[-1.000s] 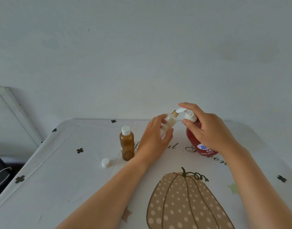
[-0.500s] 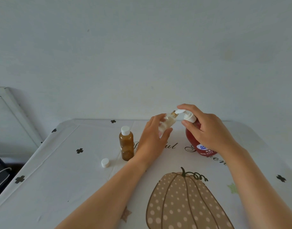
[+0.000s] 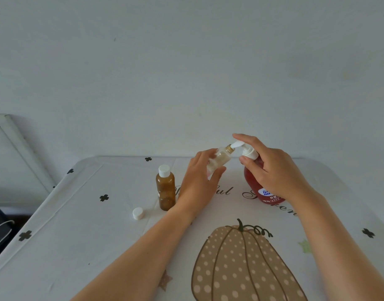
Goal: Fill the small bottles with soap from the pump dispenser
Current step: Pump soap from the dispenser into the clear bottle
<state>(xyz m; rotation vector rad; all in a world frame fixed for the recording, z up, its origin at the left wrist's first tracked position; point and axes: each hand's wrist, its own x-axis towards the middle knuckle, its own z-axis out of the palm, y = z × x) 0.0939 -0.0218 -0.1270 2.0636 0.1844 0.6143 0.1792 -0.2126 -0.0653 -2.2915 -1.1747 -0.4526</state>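
Note:
My left hand (image 3: 199, 183) grips a small clear bottle (image 3: 220, 160), tilted so its open gold neck meets the white nozzle of the pump dispenser. The dispenser (image 3: 255, 181) is a red bottle with a white pump head, standing on the table. My right hand (image 3: 271, 168) wraps the pump, forefinger lying over the pump head and thumb against its collar. A small amber bottle (image 3: 165, 187) with a white cap stands upright just left of my left wrist. A loose white cap (image 3: 138, 213) lies on the cloth to its left.
The table (image 3: 78, 235) carries a white cloth printed with a spotted pumpkin (image 3: 241, 268), script lettering and small dark clovers. A pale wall rises right behind it. A white frame (image 3: 17, 153) leans at the left, with dark floor and a cable below.
The pump head has risen slightly under my right forefinger, and the clear bottle has stayed at the nozzle. Otherwise the scene is the same.

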